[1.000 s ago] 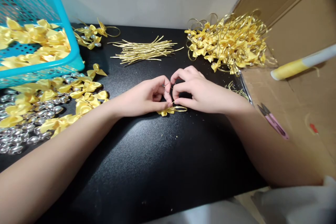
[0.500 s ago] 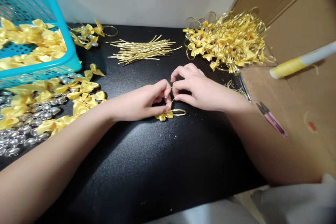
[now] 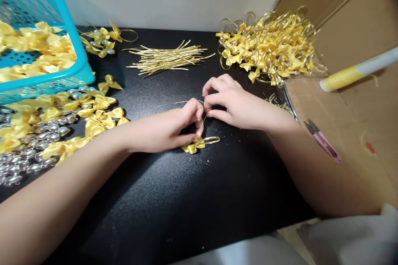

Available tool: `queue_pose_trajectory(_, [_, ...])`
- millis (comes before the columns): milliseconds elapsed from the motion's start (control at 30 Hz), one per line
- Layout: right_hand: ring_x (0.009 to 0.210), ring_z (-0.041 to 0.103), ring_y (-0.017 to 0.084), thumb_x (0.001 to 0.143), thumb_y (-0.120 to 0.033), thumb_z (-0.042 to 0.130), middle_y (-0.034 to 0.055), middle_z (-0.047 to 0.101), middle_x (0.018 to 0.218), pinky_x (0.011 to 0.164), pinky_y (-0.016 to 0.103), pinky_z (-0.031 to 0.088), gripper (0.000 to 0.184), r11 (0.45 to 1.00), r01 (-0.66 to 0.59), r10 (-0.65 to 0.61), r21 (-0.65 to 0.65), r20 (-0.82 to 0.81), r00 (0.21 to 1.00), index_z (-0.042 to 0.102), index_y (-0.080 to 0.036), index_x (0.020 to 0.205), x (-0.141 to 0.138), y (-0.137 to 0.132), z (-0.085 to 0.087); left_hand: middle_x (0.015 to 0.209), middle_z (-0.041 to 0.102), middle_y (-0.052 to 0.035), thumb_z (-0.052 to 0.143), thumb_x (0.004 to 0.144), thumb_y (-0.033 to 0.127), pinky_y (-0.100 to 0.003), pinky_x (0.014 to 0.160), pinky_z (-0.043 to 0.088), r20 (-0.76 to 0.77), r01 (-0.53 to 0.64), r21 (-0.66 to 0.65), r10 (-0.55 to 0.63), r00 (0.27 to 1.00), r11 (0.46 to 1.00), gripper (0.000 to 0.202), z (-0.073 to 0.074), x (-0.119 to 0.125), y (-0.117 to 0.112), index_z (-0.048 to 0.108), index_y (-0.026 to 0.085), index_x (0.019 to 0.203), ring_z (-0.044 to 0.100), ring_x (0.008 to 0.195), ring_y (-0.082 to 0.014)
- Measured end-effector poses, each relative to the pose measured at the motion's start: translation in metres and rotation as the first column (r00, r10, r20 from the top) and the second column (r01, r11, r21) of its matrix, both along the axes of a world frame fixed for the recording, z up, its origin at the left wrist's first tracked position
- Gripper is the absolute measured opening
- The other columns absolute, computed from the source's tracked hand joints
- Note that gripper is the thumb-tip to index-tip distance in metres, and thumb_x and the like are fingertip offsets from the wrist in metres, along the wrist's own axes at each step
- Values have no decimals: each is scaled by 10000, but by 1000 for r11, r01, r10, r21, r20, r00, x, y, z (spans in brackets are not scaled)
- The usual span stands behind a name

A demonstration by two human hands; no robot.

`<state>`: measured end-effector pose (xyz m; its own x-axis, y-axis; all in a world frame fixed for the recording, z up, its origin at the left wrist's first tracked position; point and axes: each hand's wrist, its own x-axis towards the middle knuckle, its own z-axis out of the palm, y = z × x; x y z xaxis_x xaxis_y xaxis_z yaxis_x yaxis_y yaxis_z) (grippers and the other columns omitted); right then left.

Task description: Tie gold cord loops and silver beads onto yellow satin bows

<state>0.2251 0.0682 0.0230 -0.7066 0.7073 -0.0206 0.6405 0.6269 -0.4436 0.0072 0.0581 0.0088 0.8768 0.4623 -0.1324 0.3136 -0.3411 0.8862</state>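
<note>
My left hand [image 3: 169, 126] and my right hand [image 3: 231, 101] meet at the middle of the black table [image 3: 174, 198]. Both are closed in a pinch on a thin gold cord [image 3: 203, 121]. The cord runs down to a small yellow ribbon bow [image 3: 194, 146] with a gold loop, which lies on the table just below my left fingers. A loose end of the cord sticks out to the left above my left hand.
A bundle of cut gold cords [image 3: 168, 58] lies at the back. A heap of finished bows with loops [image 3: 270, 49] sits back right. Loose yellow bows [image 3: 93, 112], silver beads [image 3: 27, 157] and a blue basket [image 3: 77, 66] are at left. Snips [image 3: 321, 140] lie on cardboard at right.
My left hand has moved down and a little left, away from my right hand, drawing the gold cord out. The bow has slid nearer to me.
</note>
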Motion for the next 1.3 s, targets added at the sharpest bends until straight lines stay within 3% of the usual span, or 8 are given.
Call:
queue_pose_trajectory(367, [1086,442,246,893,-203,582,68,548,1087,959,450,384,131,1000,-14,13,-28,-10,1000,658,-186,788,0,0,0,907,676,-23,518,926,186,-286,763,447,1,23,-42,-23,1000,999,204,4,0,-1,324,218,982,613,795,-131])
queue_pose_trajectory(567, [1087,445,244,890,-191,579,64,546,1083,962,446,379,129,999,-11,11,-32,-14,1000,643,-180,778,0,-1,0,878,685,-17,560,896,181,-283,693,431,-18,39,-40,-39,999,998,234,3,0,-1,346,213,986,596,759,-142])
queue_pose_trajectory(833, [1093,448,242,877,-175,591,61,552,1075,975,443,368,105,999,-5,5,-49,-13,1000,642,-185,786,-1,-1,0,846,650,-5,573,852,149,-261,684,452,16,37,-155,-35,999,987,217,5,2,-6,388,207,949,595,750,-135])
queue_pose_trajectory(1033, [1098,446,242,868,-190,600,64,562,1086,985,454,360,108,997,-22,21,-75,-20,1000,650,-188,772,-2,-2,0,807,637,-2,613,818,195,-238,649,410,-114,84,38,-80,990,996,40,11,3,-4,586,181,792,565,745,-142])
queue_pose_trajectory(1167, [1113,449,246,863,-208,612,65,568,1107,994,456,360,105,995,-30,28,-95,-19,999,658,-190,771,-2,-3,0,804,690,8,602,841,171,-224,723,431,-116,128,63,-120,986,990,84,10,2,-5,669,196,797,594,818,-148])
queue_pose_trajectory(1300, [1119,460,264,843,-209,629,69,574,1119,992,466,366,61,995,-21,18,-94,-33,999,686,-199,863,-2,-4,4,856,728,2,618,861,206,-218,752,452,-117,90,60,-83,990,994,98,8,-1,-7,715,207,850,626,849,-148])
